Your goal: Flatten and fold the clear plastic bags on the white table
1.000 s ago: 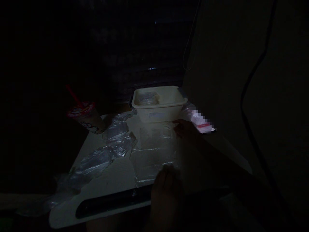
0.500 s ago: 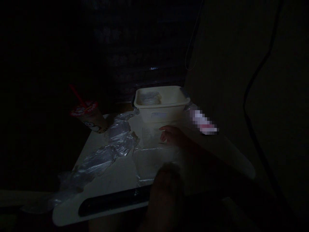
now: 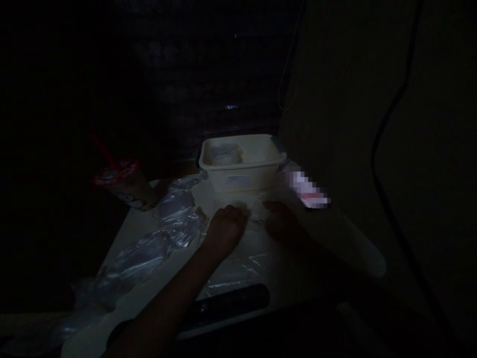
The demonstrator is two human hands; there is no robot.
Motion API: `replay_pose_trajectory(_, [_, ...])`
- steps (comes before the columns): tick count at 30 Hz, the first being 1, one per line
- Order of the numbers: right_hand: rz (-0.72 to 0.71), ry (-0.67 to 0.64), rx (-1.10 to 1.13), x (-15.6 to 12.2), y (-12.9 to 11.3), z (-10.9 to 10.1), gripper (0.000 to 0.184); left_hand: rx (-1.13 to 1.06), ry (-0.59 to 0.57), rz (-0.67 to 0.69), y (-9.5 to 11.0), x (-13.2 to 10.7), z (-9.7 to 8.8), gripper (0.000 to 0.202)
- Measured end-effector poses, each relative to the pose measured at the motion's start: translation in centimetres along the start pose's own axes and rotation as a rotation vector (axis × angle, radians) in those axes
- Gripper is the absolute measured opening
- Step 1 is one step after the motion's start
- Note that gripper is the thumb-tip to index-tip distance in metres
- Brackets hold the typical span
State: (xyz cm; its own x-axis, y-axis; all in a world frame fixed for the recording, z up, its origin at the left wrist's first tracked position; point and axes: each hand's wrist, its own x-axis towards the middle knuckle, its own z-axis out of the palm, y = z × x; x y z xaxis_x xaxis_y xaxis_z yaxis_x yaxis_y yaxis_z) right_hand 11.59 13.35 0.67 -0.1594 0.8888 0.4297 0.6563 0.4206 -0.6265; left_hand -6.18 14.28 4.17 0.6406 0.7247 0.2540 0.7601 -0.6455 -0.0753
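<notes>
The scene is very dark. My left hand (image 3: 228, 223) is closed, knuckles up, on a pale see-through plastic piece (image 3: 257, 209) over the table's middle. On its other side is my right hand (image 3: 281, 221), fingers bent and one fingertip at the plastic's edge; deep shadow hides most of its grip. Beneath both hands, a flat clear plastic sheet or bag (image 3: 234, 276) lies with shiny creases. Just beyond them stands a cream tub (image 3: 242, 184), holding a bundle of clear plastic (image 3: 225, 153).
Crumpled clear plastic (image 3: 149, 251) stretches along the left of the white table (image 3: 367, 253). A drink cup (image 3: 130, 191) with a red lid and straw stands at the left edge. Right of the tub lies a pixelated bright object (image 3: 307, 189). A dark cable (image 3: 376, 164) hangs at right.
My left hand has moved forward from the near edge to the middle, beside my right hand. A pale plastic piece now shows between them. The view has shifted slightly.
</notes>
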Motion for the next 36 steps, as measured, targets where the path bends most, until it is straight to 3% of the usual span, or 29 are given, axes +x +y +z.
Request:
replay_pose_trajectory(4, [0.081,-0.132,-0.362,-1.7,-1.1,-0.9,0.048,-0.089,0.091,-0.055,-0.6,0.0,0.8,0.019])
replay_pose_trajectory(7, [0.103,-0.208,-0.387,-1.2,-2.1,-0.7,0.041,-0.246,0.107,0.013,-0.6,-0.4,1.0,0.027])
replay_pose_trajectory(10, [0.095,-0.215,-0.36,-0.1,-2.4,-0.2,0.037,-0.385,0.074,0.13,-0.4,-0.7,0.8,0.045])
replay_pose_trajectory(12, [0.089,-0.201,-0.354,0.3,-2.3,0.1,0.033,-0.421,0.082,0.136,-0.3,-0.7,0.8,0.046])
replay_pose_trajectory(18, [0.057,-0.176,-0.398,0.2,-1.8,0.5,0.031,-0.24,0.146,0.101,-0.9,-0.1,1.6,0.015])
replay_pose_trajectory(23, [0.03,-0.222,-0.447,0.0,-2.2,0.1,0.036,-0.081,0.16,0.053,-1.1,-0.1,1.9,0.019])
replay_pose_trajectory(32, [0.035,-0.221,-0.378,-0.6,-1.9,-0.6,0.034,-0.013,0.048,0.012,-1.2,0.0,2.3,0.018])
replay_pose_trajectory(36, [-0.009,-0.325,-0.449,-0.4,-1.6,-1.1,0.025,-0.008,0.013,-0.001,-1.1,-0.1,2.1,0.019])
